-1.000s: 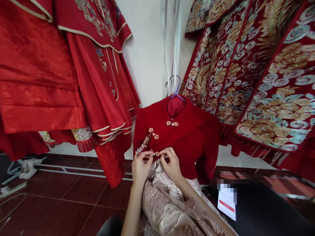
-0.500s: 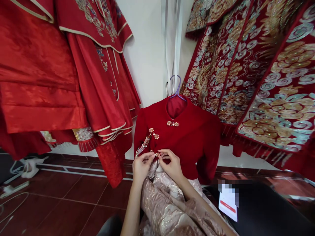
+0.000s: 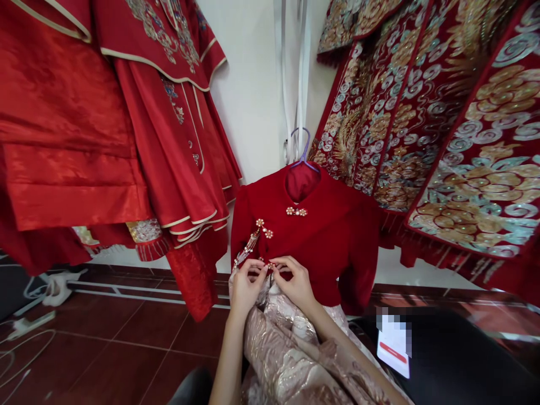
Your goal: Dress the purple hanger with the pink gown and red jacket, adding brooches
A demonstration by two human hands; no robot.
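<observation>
A dark red velvet jacket hangs in front of me on a purple hanger. Both my hands meet at its lower left edge. Between my left hand and my right hand, fingers pinched, is a small beaded flower clasp, partly covered by the fingertips. Higher up are another flower clasp with a bead tassel and a collar clasp. Shiny pinkish-beige brocade fabric spreads below the jacket, under my forearms.
Red garments hang at the left, and heavily embroidered red ones at the right. A lit phone lies on a black surface at lower right. White shoes, a cable and a rack bar are at floor level on the left.
The pinched fingers have shifted very slightly at the clasp. The view has moved a little; the jacket and other garments hang as before.
</observation>
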